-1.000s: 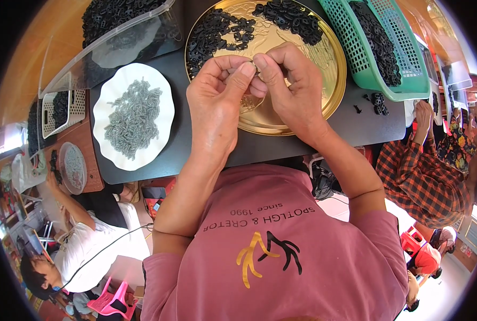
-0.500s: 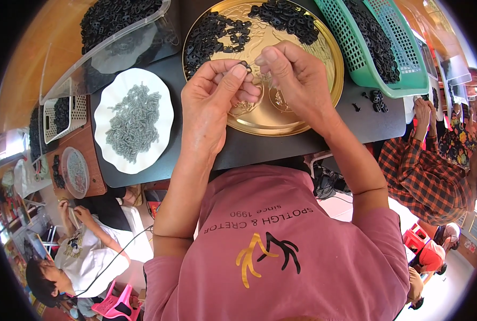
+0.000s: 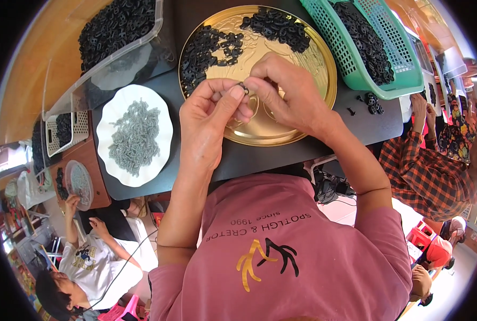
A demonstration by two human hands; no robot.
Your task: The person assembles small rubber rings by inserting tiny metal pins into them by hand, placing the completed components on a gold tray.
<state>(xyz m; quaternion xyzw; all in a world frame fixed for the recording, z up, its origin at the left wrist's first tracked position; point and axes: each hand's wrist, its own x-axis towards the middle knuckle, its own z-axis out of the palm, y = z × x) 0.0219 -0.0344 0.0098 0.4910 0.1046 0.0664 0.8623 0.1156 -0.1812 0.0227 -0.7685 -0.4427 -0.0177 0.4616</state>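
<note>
Above the near half of a round gold tray (image 3: 319, 69), both my hands meet. My left hand (image 3: 209, 115) is closed, pinching a small black plastic piece (image 3: 244, 88) between thumb and fingers. Against that piece press the thumb and forefinger of my right hand (image 3: 289, 96); whatever they grip is hidden. Similar black pieces lie on the tray in two heaps, one at the left (image 3: 203, 53) and one at the far side (image 3: 278, 27). Left of my hands, a white wavy-edged plate (image 3: 164, 120) bears a pile of small grey screw-like parts (image 3: 136, 139).
A green basket (image 3: 404, 92) of black pieces stands at the far right, with loose black pieces (image 3: 374, 103) near it. At the far left is a clear box (image 3: 102, 75) of black pieces. Other people sit at left (image 3: 97, 262) and right (image 3: 425, 179).
My right hand has come in from slightly apart, and its fingertips now touch the piece in my left hand. At the left, the seated person has raised a hand towards a bowl.
</note>
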